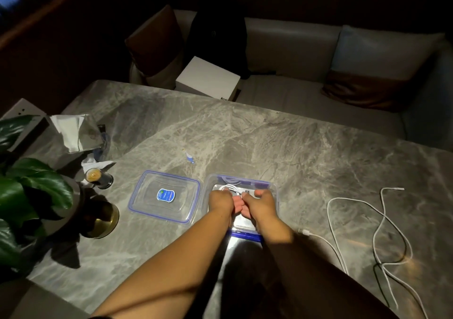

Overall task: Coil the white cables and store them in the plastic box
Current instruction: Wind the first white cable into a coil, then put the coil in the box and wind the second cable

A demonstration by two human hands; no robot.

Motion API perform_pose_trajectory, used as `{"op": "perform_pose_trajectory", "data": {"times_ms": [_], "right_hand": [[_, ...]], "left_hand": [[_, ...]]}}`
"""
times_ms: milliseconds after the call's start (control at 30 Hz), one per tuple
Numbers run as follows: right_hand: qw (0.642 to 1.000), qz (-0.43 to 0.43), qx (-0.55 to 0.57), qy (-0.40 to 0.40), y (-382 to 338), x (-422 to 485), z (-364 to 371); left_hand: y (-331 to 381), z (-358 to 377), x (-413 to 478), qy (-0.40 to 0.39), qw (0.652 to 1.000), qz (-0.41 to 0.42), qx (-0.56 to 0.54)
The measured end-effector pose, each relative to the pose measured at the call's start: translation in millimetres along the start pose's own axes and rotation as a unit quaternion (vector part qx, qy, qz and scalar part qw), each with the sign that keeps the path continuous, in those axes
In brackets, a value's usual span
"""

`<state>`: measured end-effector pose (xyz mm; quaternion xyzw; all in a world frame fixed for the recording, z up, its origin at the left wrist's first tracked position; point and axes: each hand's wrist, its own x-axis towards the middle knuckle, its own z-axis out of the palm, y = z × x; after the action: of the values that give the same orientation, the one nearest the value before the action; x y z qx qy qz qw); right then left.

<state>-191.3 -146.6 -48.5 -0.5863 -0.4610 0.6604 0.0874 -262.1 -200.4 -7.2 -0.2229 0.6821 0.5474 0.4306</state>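
Note:
A clear plastic box (pixel 274 191) with a blue rim sits on the marble table in front of me. Both hands reach down into it. My left hand (pixel 220 202) and my right hand (pixel 258 202) press together on a coiled white cable (pixel 231 188) lying inside the box; fingers hide most of the coil. The box's lid (pixel 164 196), clear with a blue label, lies flat just left of the box. Loose white cables (pixel 382 220) trail uncoiled across the table to the right, one connector end close to my right forearm.
A potted plant (pixel 29 196) and a gold-rimmed pot (pixel 103 220) stand at the left edge, with a small dark jar (pixel 99 177) and crumpled bags (pixel 73 132) behind. A small blue-white item (pixel 190 158) lies beyond the lid. A sofa with a white box (pixel 208 78) lies past the table.

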Motion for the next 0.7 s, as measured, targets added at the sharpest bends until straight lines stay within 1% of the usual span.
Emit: {"op": "perform_pose_trajectory", "data": {"times_ms": [67,133,200,267,300,400,533,567,600,700], "right_hand": [[0.999,-0.026,-0.047,0.006,-5,-9,-5],[0.993,-0.049,-0.104,0.006,-12,-20,-12],[0.984,-0.078,-0.159,0.006,-18,-33,-21],[0.972,-0.113,-0.204,-0.011,-23,-45,-29],[0.964,-0.128,-0.230,-0.018,-26,-51,-33],[0.929,-0.168,-0.328,-0.031,-29,-67,-41],[0.881,-0.221,-0.417,-0.035,-32,-94,-49],[0.869,-0.231,-0.435,-0.040,-32,-99,-50],[0.859,-0.236,-0.453,-0.046,-32,-104,-52],[0.828,-0.252,-0.498,-0.060,-29,-116,-58]], "left_hand": [[0,-5,-8,-0.013,0.999,0.032,0.033],[1,-11,-16,-0.032,0.993,0.076,0.088],[-1,-19,-22,-0.046,0.976,0.143,0.161],[-2,-28,-25,-0.048,0.934,0.235,0.266],[-2,-32,-29,-0.052,0.913,0.267,0.304],[2,-44,-49,-0.063,0.861,0.320,0.390],[2,-59,-65,-0.069,0.789,0.375,0.483],[2,-64,-68,-0.079,0.766,0.385,0.509],[2,-67,-71,-0.095,0.735,0.397,0.541],[-1,-74,-80,-0.118,0.618,0.436,0.644]]}}
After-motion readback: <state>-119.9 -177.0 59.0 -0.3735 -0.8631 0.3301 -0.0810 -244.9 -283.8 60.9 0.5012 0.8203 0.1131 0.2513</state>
